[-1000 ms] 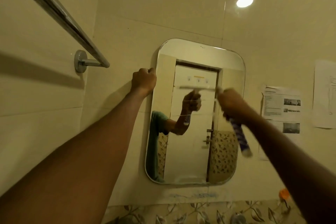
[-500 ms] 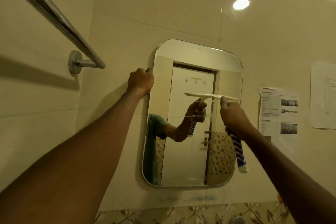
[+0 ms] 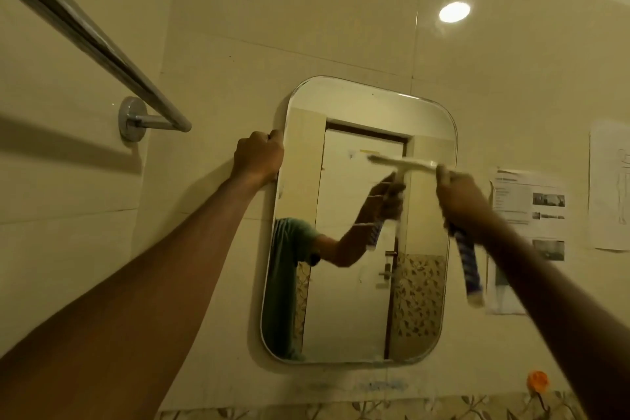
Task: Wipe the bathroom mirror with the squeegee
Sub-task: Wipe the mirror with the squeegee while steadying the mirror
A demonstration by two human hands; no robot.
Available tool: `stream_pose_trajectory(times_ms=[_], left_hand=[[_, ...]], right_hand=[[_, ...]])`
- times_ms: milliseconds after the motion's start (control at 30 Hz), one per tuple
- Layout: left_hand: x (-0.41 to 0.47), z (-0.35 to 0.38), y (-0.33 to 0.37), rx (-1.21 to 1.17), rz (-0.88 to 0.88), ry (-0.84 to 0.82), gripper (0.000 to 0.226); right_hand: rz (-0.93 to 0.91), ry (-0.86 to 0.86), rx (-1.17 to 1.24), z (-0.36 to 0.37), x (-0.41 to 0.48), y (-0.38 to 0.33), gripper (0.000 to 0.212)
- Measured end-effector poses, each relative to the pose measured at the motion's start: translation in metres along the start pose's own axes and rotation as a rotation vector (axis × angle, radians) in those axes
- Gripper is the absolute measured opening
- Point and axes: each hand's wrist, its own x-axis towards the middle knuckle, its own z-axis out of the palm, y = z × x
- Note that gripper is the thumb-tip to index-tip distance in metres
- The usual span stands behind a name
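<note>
A cream tiled wall [image 3: 306, 27] fills the far side of the room, and the rounded mirror [image 3: 354, 300] hangs upright in the middle of it, showing a pale door and a person's arm in a green sleeve. A chrome towel rail [image 3: 92, 41] runs from the near left corner to its bracket on the wall, left of the mirror and apart from it. Two bare forearms reach up toward the glass. The left hand [image 3: 259, 157] grips the mirror's upper left edge, fingers curled round the rim, knuckles out. The right hand [image 3: 463, 201] is closed in a fist round the squeegee [image 3: 402, 162] by the mirror's right edge. Its pale blade lies nearly level across the upper right of the glass, blurred, so I cannot tell whether it presses flat. The blue-and-white striped handle end sticks down out of the fist, tilted a little right, over the wall beside the rim. Printed sheets [image 3: 531, 211] are stuck to the wall right of the mirror. Low right, a small orange hook [image 3: 538, 380] sits above a leaf-patterned border [image 3: 375, 411]. A bright light spot [image 3: 454, 12] glares on the tiles high up.
</note>
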Motion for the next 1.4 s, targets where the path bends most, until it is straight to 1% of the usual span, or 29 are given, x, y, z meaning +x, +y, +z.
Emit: stream_pose_trajectory(times_ms=[100, 200, 267, 367, 467, 533, 600, 667, 733, 767, 800, 867, 967, 1033, 1067, 1100, 1167, 1267, 1333, 1400], left_hand=[[0.0, 0.001, 0.001, 0.022, 0.017, 0.032, 0.047], [0.001, 0.002, 0.0, 0.038, 0.026, 0.047, 0.048], [0.0, 0.004, -0.001, 0.043, 0.037, 0.058, 0.047], [-0.001, 0.004, 0.0, 0.028, 0.042, 0.06, 0.046], [-0.001, -0.001, 0.004, -0.033, 0.021, 0.021, 0.044], [-0.002, -0.003, 0.005, -0.048, -0.005, -0.025, 0.04], [-0.005, -0.004, 0.006, -0.054, -0.011, -0.029, 0.04], [-0.006, -0.004, 0.007, -0.046, -0.013, -0.009, 0.047], [-0.006, -0.002, 0.007, -0.042, -0.013, -0.009, 0.05], [-0.007, -0.003, 0.008, -0.047, -0.013, -0.015, 0.05], [-0.008, -0.004, 0.009, -0.059, -0.014, -0.022, 0.05], [-0.007, -0.005, 0.009, -0.059, -0.01, -0.018, 0.053], [-0.009, -0.005, 0.007, -0.082, -0.012, -0.011, 0.053], [-0.008, -0.005, 0.008, -0.104, -0.033, -0.013, 0.058], [-0.008, -0.006, 0.008, -0.123, -0.052, -0.024, 0.059], [-0.008, -0.008, 0.009, -0.142, -0.07, -0.041, 0.058], [-0.007, -0.009, 0.009, -0.178, -0.086, -0.077, 0.055], [-0.006, -0.01, 0.007, -0.206, -0.076, -0.101, 0.055], [-0.006, -0.011, 0.005, -0.221, -0.077, -0.098, 0.056], [-0.004, -0.011, 0.003, -0.236, -0.08, -0.1, 0.058]], right_hand=[[0.047, -0.042, 0.018, 0.023, -0.034, 0.021, 0.046], [0.086, -0.116, -0.026, 0.013, -0.038, 0.006, 0.047], [0.053, -0.087, -0.057, -0.005, -0.02, -0.019, 0.047], [-0.046, 0.029, -0.062, -0.028, 0.025, -0.071, 0.047], [-0.037, 0.013, -0.047, -0.027, 0.045, -0.095, 0.039], [-0.068, -0.009, -0.113, -0.013, 0.035, -0.079, 0.036], [-0.1, -0.042, -0.169, 0.011, 0.005, -0.046, 0.037], [-0.052, -0.058, -0.09, 0.034, -0.029, -0.016, 0.042], [0.011, -0.071, -0.05, 0.046, -0.053, -0.005, 0.05], [0.024, -0.091, -0.055, 0.046, -0.057, -0.005, 0.05], [0.022, -0.105, -0.056, 0.043, -0.057, -0.01, 0.049], [-0.038, -0.078, -0.054, 0.031, -0.044, -0.033, 0.048], [-0.191, 0.047, -0.076, 0.013, 0.001, -0.09, 0.049], [-0.219, 0.058, -0.069, 0.009, 0.026, -0.125, 0.041], [-0.225, 0.044, -0.063, 0.011, 0.031, -0.134, 0.034], [-0.222, 0.033, -0.058, 0.016, 0.03, -0.136, 0.031], [-0.2, 0.015, -0.026, 0.033, 0.016, -0.114, 0.04], [-0.104, -0.056, 0.024, 0.064, -0.036, -0.064, 0.048], [-0.06, -0.097, -0.016, 0.076, -0.064, -0.044, 0.049], [-0.041, -0.11, -0.097, 0.076, -0.071, -0.043, 0.049]])
